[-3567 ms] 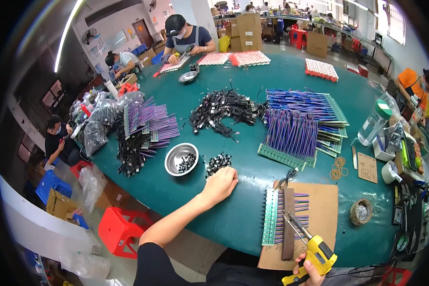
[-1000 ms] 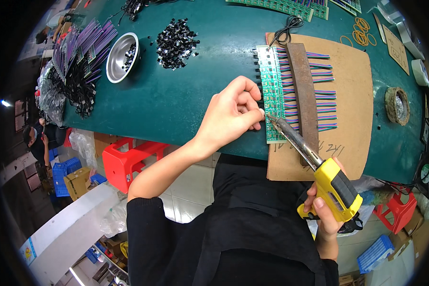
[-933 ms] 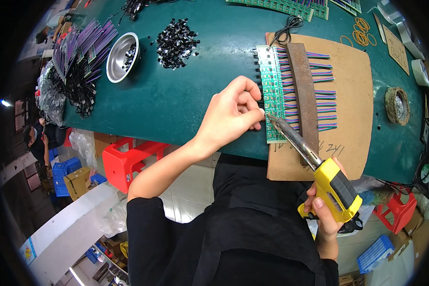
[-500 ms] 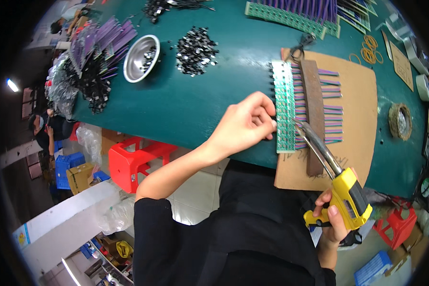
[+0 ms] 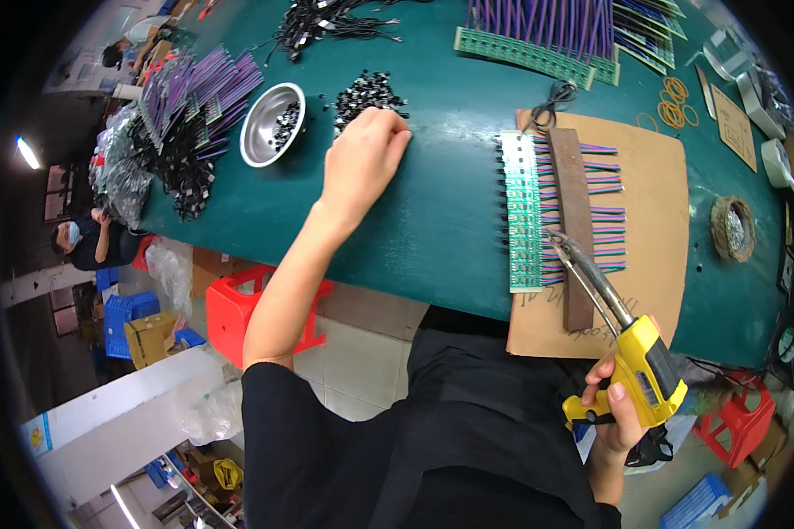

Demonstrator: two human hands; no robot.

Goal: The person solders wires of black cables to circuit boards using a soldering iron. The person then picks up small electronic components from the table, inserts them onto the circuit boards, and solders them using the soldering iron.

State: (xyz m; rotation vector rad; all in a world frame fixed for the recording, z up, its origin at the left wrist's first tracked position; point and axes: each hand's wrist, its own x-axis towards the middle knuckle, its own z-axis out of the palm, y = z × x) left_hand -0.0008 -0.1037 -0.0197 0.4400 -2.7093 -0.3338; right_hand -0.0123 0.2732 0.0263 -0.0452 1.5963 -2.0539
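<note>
My left hand [image 5: 366, 163] is closed at the near edge of a pile of small black parts with shiny metal faces [image 5: 366, 91]; its fingertips are hidden. A yellow-and-black soldering gun [image 5: 651, 375] is gripped in my right hand [image 5: 622, 423]. The gun's tip points at the right edge of a green circuit board strip [image 5: 524, 238]; whether it touches cannot be made out. Small black parts line the strip's left edge. Short purple multicoloured wires [image 5: 606, 212] run rightward from the strip, beneath a rusty brown bar [image 5: 576, 212]. All this rests on a cardboard sheet [image 5: 653, 185].
A metal bowl [image 5: 255, 139] with small black parts stands left of the pile. Wired boards [image 5: 520, 55] lie at the back. Rubber bands [image 5: 675, 101] and a round holder of silvery material [image 5: 732, 229] are to the right. A red stool [image 5: 229, 313] stands below the table's edge.
My left hand has moved from the strip's left edge, up and left to the pile of black parts. My right hand keeps the soldering gun in nearly the same place.
</note>
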